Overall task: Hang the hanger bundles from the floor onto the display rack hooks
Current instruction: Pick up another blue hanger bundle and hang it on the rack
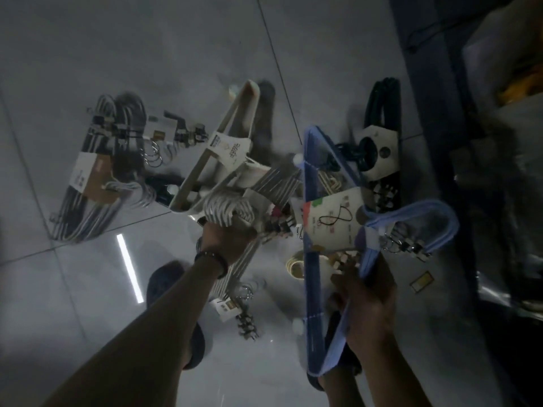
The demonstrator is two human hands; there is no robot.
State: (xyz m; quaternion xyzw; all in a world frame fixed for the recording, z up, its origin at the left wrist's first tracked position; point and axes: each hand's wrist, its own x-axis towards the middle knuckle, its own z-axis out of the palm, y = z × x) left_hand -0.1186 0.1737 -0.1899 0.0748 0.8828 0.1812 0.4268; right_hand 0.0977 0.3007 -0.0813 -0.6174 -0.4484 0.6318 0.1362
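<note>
Several hanger bundles lie on the grey tiled floor [147, 54]. My right hand [367, 301] grips a blue hanger bundle [313, 254] with a white label, lifted slightly off the floor. My left hand [227, 240] is closed on a white striped hanger bundle [235, 210] at its curved hooks. A cream bundle [223, 139] lies just beyond it, a grey-and-black bundle [97, 171] at the left, and a black bundle [382, 113] with a card at the right. No rack hooks are visible.
A dark shelf base or rack foot [440, 171] runs along the right edge, with bagged goods [511, 92] behind it. A small clip-hanger bundle [244, 315] and a tape roll [296, 265] lie near my feet. A ceiling light's reflection [129, 268] streaks the floor.
</note>
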